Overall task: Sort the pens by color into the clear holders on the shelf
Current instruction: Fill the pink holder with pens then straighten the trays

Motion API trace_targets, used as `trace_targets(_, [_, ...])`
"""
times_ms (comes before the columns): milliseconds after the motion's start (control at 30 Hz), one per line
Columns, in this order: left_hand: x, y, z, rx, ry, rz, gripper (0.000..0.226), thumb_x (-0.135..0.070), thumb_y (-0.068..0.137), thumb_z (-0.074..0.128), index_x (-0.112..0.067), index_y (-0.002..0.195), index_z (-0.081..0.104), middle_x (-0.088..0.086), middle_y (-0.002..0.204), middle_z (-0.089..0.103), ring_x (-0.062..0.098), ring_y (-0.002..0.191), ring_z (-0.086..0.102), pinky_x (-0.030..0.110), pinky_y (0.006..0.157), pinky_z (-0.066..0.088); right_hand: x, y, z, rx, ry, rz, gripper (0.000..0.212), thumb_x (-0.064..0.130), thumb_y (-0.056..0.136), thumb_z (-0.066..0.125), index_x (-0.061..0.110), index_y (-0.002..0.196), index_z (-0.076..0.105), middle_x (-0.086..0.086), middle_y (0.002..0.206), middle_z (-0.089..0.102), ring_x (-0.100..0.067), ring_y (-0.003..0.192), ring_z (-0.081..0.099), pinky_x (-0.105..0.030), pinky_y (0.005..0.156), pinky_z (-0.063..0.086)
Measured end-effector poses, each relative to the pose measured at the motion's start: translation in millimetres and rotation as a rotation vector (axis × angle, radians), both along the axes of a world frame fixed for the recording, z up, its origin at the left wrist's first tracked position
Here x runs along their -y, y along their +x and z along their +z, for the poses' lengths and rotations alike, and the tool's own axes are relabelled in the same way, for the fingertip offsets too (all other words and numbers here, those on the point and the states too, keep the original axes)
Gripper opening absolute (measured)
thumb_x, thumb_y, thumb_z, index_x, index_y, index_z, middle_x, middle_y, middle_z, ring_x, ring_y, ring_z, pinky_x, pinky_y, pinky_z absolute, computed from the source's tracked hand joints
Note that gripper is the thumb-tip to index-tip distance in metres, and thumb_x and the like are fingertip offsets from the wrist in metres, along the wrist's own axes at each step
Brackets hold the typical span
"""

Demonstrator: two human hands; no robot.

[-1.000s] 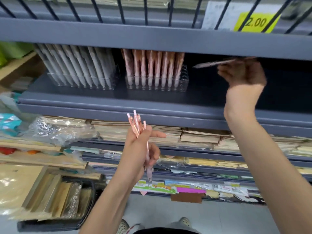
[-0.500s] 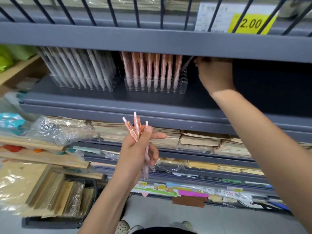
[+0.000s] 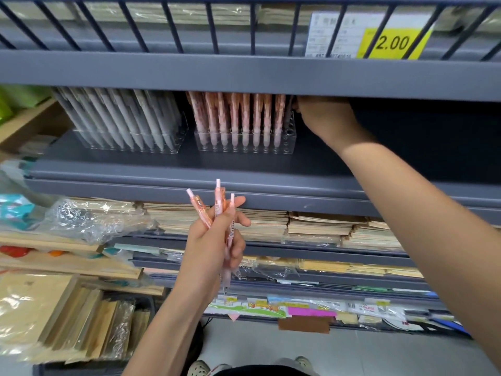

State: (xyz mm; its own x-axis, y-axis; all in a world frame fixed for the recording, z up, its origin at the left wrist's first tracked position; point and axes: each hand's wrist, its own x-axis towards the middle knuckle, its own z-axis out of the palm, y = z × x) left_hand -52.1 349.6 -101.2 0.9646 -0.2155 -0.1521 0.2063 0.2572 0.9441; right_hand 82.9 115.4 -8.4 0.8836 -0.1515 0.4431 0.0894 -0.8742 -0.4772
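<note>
On the grey shelf (image 3: 168,169) stand two clear holders: the left holder (image 3: 162,147) is full of grey pens (image 3: 122,118), the right holder (image 3: 287,145) carries rows of pink pens (image 3: 244,115). My left hand (image 3: 214,245) grips a small bunch of pink pens (image 3: 218,202) upright, below the shelf's front lip. My right hand (image 3: 322,118) is up under the shelf above, at the right end of the pink holder. It holds a pen (image 3: 289,112) that points down at the holder's last column. Its fingertips are hidden by the shelf edge.
A wire rail and a yellow 2.00 price tag (image 3: 393,43) sit on the shelf above. The dark shelf area (image 3: 420,137) lies to the right of the pink holder. Stacks of brown notebooks (image 3: 311,223) fill the shelf below. Crumpled plastic wrap (image 3: 89,218) and wooden boards (image 3: 67,316) lie at the left.
My right hand carried the pen leftward from the open shelf area to the right end of the pink holder and tipped it downward. My left hand stayed almost still with its bunch.
</note>
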Motion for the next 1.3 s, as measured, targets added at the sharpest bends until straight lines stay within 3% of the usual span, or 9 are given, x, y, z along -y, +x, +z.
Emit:
trace_targets(133, [-2,0,1,0.036,-0.001,-0.075,0.024,-0.027,0.097,0.052,-0.018,0.098,0.074,0.007,0.054,0.049,0.015,0.038,0.038,0.023,0.037,0.035,2,-17,-2,0.041,0.353,-0.047,0.026,0.026,0.098,0.049,0.014,0.109,0.069,-0.009,0.116,0.069,-0.024,0.112,0.062,-0.038,0.104,0.044])
trace_targets(200, [-2,-1,2,0.088,-0.003,-0.131,0.025,-0.024,0.104,0.05,-0.017,0.106,0.073,0.007,0.06,0.059,0.015,0.041,0.045,0.024,0.038,0.04,0,-32,-1,0.1,0.524,-0.105,0.02,0.016,0.091,0.053,0.023,0.081,0.068,-0.013,0.095,0.073,-0.022,0.081,0.067,-0.039,0.079,0.054])
trace_targets(333, [4,-2,5,0.151,-0.089,-0.173,0.028,-0.025,0.103,0.05,-0.022,0.131,0.054,0.007,0.121,0.072,0.017,0.052,0.06,0.024,0.043,0.046,-12,-86,-6,-0.03,0.768,0.048,0.018,0.018,0.089,0.063,0.02,0.072,0.07,0.001,0.061,0.067,-0.007,0.04,0.039,-0.018,0.039,0.031])
trace_targets(567, [20,-5,3,0.177,0.008,-0.253,0.03,-0.04,0.097,0.055,-0.042,0.127,0.06,0.019,0.1,0.075,0.019,0.042,0.049,0.02,0.04,0.034,-39,-135,-16,-0.297,0.566,0.29,0.007,0.027,0.081,0.077,0.02,0.082,0.079,0.002,0.08,0.075,-0.021,0.082,0.068,-0.038,0.077,0.056])
trace_targets(700, [22,-4,6,0.174,0.04,-0.313,0.035,-0.049,0.094,0.057,-0.03,0.121,0.068,0.008,0.061,0.067,0.015,0.037,0.046,0.019,0.039,0.034,-41,-138,-15,-0.383,0.854,0.367,0.007,0.008,0.083,0.074,0.001,0.083,0.075,-0.019,0.082,0.073,-0.031,0.077,0.074,-0.036,0.071,0.062])
trace_targets(900, [26,-7,9,0.166,0.014,-0.303,0.03,-0.038,0.099,0.051,-0.038,0.125,0.065,0.008,0.11,0.076,0.022,0.056,0.063,0.03,0.047,0.045,-36,-135,-13,-0.156,0.754,0.191,0.009,0.021,0.086,0.072,0.018,0.078,0.075,0.006,0.066,0.066,-0.001,0.056,0.055,-0.016,0.051,0.045])
trace_targets(1033, [19,-17,2,0.086,0.064,-0.265,0.035,-0.053,0.097,0.052,-0.025,0.094,0.073,0.027,0.073,0.061,0.019,0.044,0.045,0.025,0.043,0.035,-31,-136,-15,-0.07,0.994,0.084,0.012,0.029,0.089,0.069,0.022,0.08,0.073,0.004,0.067,0.063,-0.008,0.047,0.041,-0.019,0.039,0.031])
trace_targets(1100, [18,-20,2,0.069,0.08,-0.243,0.041,-0.058,0.089,0.053,-0.021,0.086,0.07,0.011,0.053,0.05,0.018,0.04,0.039,0.025,0.04,0.034,-37,-138,-20,-0.108,1.049,0.077,0.01,0.029,0.089,0.069,0.023,0.082,0.073,0.003,0.071,0.066,-0.012,0.048,0.044,-0.022,0.038,0.034])
trace_targets(1300, [19,-22,3,0.086,0.148,-0.197,0.035,-0.051,0.094,0.051,-0.024,0.087,0.073,0.003,0.048,0.048,0.015,0.038,0.038,0.022,0.039,0.032,-44,-141,-32,-0.146,1.019,0.05,0.013,0.026,0.078,0.08,0.02,0.087,0.073,-0.006,0.073,0.072,-0.012,0.049,0.056,-0.023,0.042,0.044])
